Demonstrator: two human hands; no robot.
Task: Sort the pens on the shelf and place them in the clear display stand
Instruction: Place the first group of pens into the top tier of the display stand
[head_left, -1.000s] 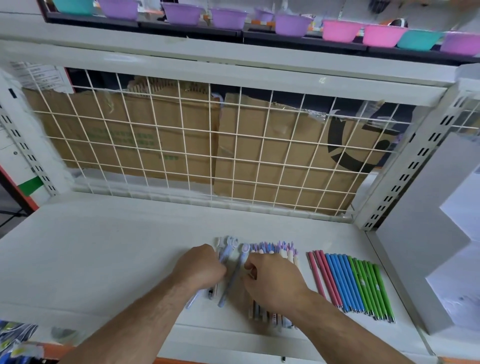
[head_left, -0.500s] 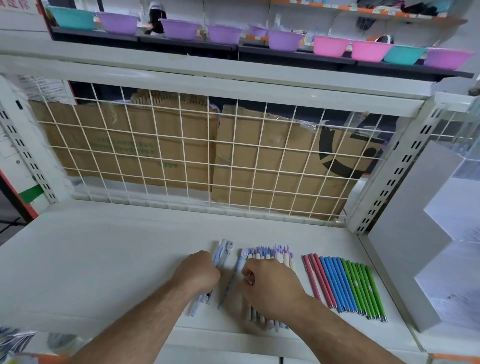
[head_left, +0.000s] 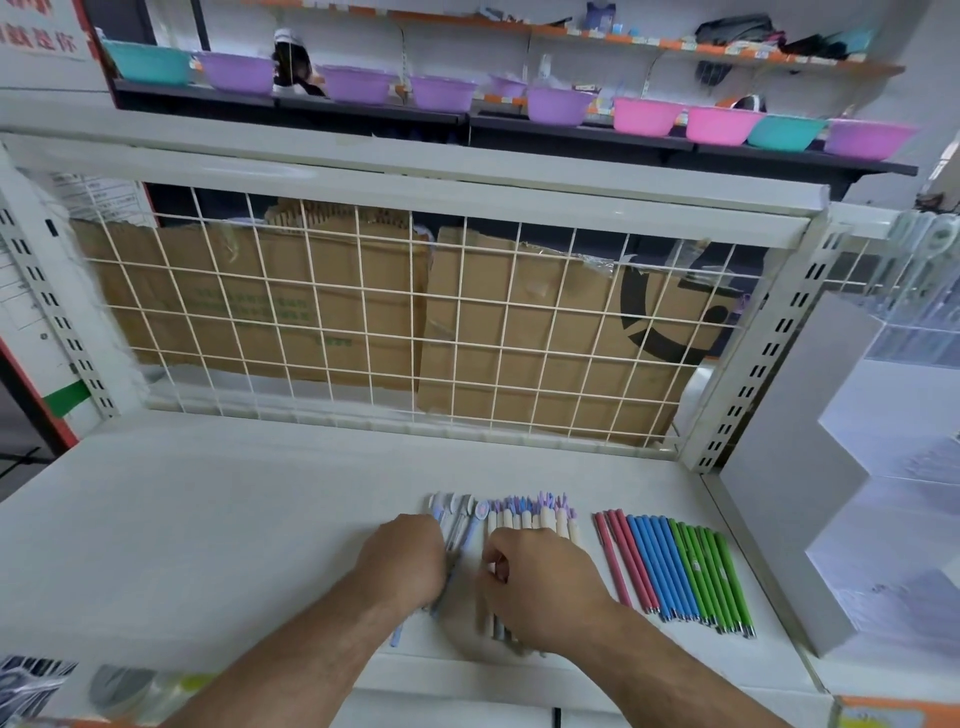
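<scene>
On the white shelf (head_left: 218, 519) lie three groups of pens. A few pale blue pens with round toppers (head_left: 460, 519) lie under my left hand (head_left: 408, 556), whose curled fingers grip them. A row of cream pens with purple toppers (head_left: 535, 512) lies under my right hand (head_left: 535, 577), whose curled fingers press on their barrels. To the right sits a neat row of pink, blue and green pens (head_left: 675, 566), apart from both hands. A clear stepped display stand (head_left: 898, 467) stands at the far right.
A white wire grid (head_left: 395, 332) with cardboard behind it closes the back of the shelf. A grey side panel (head_left: 795, 467) stands between the shelf and the stand. Coloured bowls (head_left: 550, 104) line a higher shelf. Packaged items (head_left: 31, 686) lie at the lower left.
The loose blue pens, slanted before, now lie closer together and straighter beside the cream row. Both hands stay on the pens, and the camera has tilted upward.
</scene>
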